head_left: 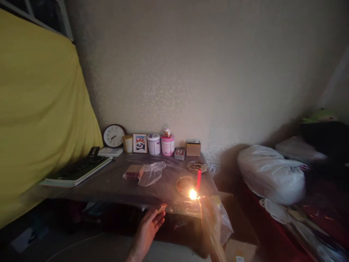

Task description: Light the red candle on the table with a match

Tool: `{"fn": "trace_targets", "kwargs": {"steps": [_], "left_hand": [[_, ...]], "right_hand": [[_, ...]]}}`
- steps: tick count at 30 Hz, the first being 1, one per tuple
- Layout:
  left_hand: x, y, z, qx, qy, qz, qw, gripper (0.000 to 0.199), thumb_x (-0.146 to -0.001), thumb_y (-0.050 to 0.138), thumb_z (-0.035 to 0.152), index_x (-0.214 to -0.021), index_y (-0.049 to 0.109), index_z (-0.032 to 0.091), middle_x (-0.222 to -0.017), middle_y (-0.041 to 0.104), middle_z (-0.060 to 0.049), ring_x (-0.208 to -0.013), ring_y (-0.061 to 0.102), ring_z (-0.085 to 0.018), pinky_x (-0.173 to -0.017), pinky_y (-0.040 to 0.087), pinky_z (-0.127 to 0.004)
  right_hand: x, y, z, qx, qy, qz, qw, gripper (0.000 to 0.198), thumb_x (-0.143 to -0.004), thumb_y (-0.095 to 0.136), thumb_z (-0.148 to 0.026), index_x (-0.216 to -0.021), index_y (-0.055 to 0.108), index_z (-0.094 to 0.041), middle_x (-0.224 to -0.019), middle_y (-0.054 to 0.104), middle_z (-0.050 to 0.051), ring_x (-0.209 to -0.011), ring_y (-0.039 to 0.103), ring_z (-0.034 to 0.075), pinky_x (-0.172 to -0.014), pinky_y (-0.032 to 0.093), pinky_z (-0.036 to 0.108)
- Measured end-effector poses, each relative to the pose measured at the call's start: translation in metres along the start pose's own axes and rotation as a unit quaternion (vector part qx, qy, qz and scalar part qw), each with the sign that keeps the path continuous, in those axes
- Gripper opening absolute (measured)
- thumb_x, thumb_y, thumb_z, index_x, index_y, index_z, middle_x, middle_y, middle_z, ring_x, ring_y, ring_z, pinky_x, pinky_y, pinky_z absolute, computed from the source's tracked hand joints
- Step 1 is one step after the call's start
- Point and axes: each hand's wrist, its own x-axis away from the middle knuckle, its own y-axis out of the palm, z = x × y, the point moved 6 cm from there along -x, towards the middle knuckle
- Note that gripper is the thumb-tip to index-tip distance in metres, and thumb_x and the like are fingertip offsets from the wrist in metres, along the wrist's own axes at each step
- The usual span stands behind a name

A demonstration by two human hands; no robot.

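Note:
A burning match (199,197) is pinched in my right hand (211,218), which is smeared by motion; its bright flame (193,194) hides part of what lies behind. Just beyond the flame a red candle (199,179) stands upright by a round dish (185,185). Whether flame and candle touch, I cannot tell. In front of the table's near edge, my left hand (149,226) is closed around a small tan matchbox (161,208), mostly hidden by the fingers.
On the table (120,189) lie a pack of small boxes (134,171), clear plastic wrap (152,173) and a dish of matchsticks (196,166). Along the wall stand a clock (114,135), a panda picture (140,143), tins (154,145) and a cardboard box (193,149). White bags (269,174) sit right.

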Motion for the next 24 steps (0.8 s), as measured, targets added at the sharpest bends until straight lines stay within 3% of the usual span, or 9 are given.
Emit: {"fn": "trace_targets", "kwargs": {"steps": [7, 12, 24], "left_hand": [[0.002, -0.008, -0.001, 0.017, -0.018, 0.034, 0.999, 0.023, -0.068, 0.068, 0.034, -0.087, 0.072, 0.020, -0.101, 0.072, -0.008, -0.095, 0.063, -0.023, -0.090, 0.044, -0.037], [0.002, -0.007, -0.002, 0.027, -0.019, 0.004, 0.999, 0.023, -0.073, 0.064, 0.033, -0.093, 0.070, 0.022, -0.107, 0.070, -0.007, -0.097, 0.062, -0.021, -0.090, 0.044, -0.036], [0.001, -0.004, -0.004, 0.041, -0.032, 0.020, 0.998, 0.021, -0.072, 0.065, 0.031, -0.089, 0.071, 0.020, -0.103, 0.071, -0.008, -0.092, 0.063, -0.021, -0.083, 0.046, -0.032]], "right_hand": [[-0.002, 0.007, -0.004, 0.001, 0.023, -0.050, 0.998, 0.027, -0.084, 0.050, -0.042, -0.084, 0.064, -0.018, -0.079, 0.064, 0.004, -0.075, 0.058, 0.019, -0.066, 0.045, 0.030], [-0.005, 0.008, -0.002, -0.020, 0.027, -0.065, 0.997, 0.028, -0.083, 0.050, -0.044, -0.083, 0.062, -0.019, -0.079, 0.064, 0.004, -0.075, 0.057, 0.020, -0.067, 0.044, 0.029], [-0.017, 0.006, 0.005, -0.022, 0.027, -0.043, 0.998, 0.032, -0.080, 0.052, -0.049, -0.080, 0.062, -0.018, -0.072, 0.061, 0.001, -0.070, 0.055, 0.018, -0.065, 0.042, 0.026]]}}
